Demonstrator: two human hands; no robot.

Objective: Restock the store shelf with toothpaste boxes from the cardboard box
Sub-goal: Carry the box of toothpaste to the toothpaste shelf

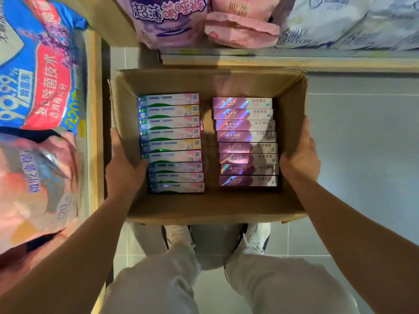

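Note:
An open cardboard box point(204, 207) is below me, over a grey tiled floor, in front of my feet. Inside lie two rows of toothpaste boxes: several pastel pink, yellow and blue ones point(172, 143) on the left, several shiny purple ones point(247, 141) on the right. My left hand point(123, 168) grips the box's left wall, thumb curled over the rim to the inside. On the opposite wall, my right hand point(299, 159) holds the rim the same way.
A wooden shelf edge point(272, 61) runs across the top, carrying pink and purple packs point(167, 19) and white packs point(340, 21). On the left, another shelf point(94, 123) holds large blue and pink packs point(38, 71). Grey floor tiles point(362, 137) lie to the right.

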